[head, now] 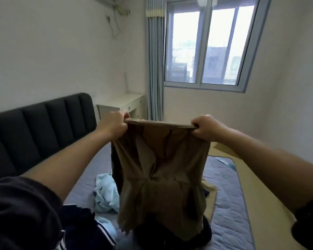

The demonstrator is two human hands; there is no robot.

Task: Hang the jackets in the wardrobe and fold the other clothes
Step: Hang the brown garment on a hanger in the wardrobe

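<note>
While you hold up the tan garment [161,174]:
Your left hand [114,124] and right hand [206,128] clench its top corners; the cloth hangs below your fingers.

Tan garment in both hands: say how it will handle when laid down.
Likely floppy: the tan garment hangs in creases below the left hand and right hand. Probably light, since grips at its top edge alone hold it.
</note>
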